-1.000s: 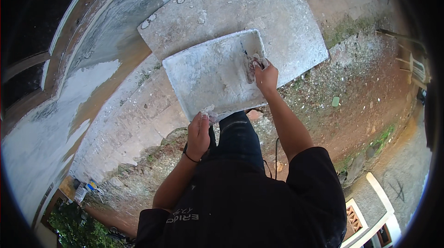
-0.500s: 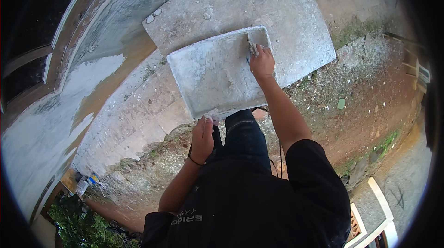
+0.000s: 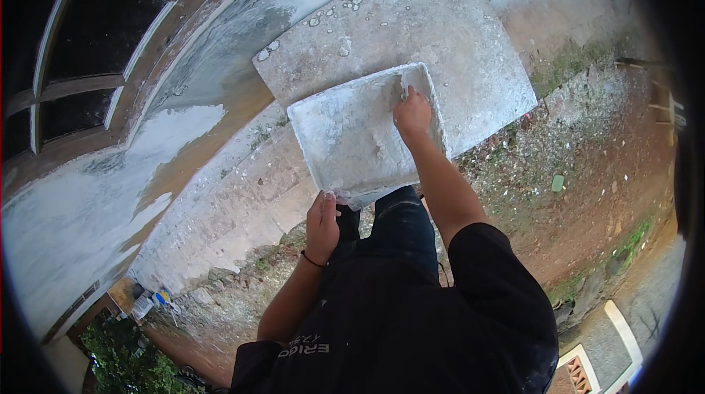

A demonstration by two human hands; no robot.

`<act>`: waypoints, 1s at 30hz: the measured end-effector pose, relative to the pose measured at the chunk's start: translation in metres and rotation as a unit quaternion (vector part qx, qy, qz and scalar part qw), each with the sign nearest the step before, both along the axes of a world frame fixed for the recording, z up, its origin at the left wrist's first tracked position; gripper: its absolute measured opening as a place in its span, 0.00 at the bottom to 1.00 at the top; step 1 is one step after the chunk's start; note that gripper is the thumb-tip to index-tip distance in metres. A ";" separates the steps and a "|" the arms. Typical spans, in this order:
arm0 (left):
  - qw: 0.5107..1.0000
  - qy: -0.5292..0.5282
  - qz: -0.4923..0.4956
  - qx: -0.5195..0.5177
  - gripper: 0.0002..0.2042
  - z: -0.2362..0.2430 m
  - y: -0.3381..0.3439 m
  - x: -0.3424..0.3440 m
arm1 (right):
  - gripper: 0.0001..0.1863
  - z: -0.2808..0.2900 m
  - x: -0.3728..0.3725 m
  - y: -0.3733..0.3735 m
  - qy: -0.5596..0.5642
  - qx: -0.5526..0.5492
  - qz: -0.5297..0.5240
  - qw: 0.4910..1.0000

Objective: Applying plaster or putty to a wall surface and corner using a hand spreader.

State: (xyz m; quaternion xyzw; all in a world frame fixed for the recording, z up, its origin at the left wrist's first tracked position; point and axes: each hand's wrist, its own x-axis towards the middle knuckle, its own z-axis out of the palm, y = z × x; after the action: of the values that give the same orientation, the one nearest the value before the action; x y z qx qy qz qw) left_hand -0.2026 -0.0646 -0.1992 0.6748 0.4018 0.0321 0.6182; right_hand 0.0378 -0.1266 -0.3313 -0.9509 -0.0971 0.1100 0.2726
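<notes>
A shallow rectangular white tray (image 3: 351, 146), crusted with pale plaster-like paste, lies in front of me, its far part over a speckled board. My left hand (image 3: 322, 229) is closed on the tray's near left corner, its fingertips whitened with paste. Inside the tray, by the far right corner, my right hand (image 3: 413, 113) is closed round a small scraper (image 3: 405, 88). The fist covers most of this tool; only a bit of it shows beyond the fingers. A wetter, lumpy patch of paste lies left of the right hand.
The large speckled board (image 3: 477, 78) spreads beyond the tray. At left stand a patchy painted wall (image 3: 176, 129) and a window frame (image 3: 84, 89). Rough, paste-spattered ground (image 3: 514, 174) with a small green object (image 3: 557, 183) lies to the right.
The tray and surroundings appear lower and further right in the view. My right hand has drawn slightly nearer from the tray's far right corner, with the scraper still in it.
</notes>
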 end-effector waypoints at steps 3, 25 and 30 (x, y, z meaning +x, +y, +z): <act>1.000 -0.017 0.005 0.019 0.16 -0.011 0.010 0.015 | 0.14 -0.006 -0.002 0.001 0.012 -0.025 0.009 1.000; 0.993 0.078 0.030 -0.086 0.19 -0.158 0.016 0.088 | 0.14 0.000 -0.042 -0.039 -0.002 0.098 0.125 0.987; 0.992 0.070 0.074 -0.074 0.18 -0.162 0.008 0.078 | 0.16 -0.004 -0.043 -0.049 0.050 0.115 0.044 0.991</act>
State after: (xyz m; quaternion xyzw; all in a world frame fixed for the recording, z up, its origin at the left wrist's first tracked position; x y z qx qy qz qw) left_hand -0.1247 -0.0564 -0.3610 0.5960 0.4942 0.0006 0.6329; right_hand -0.0050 -0.1760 -0.3351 -0.9011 -0.1367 0.1575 0.3801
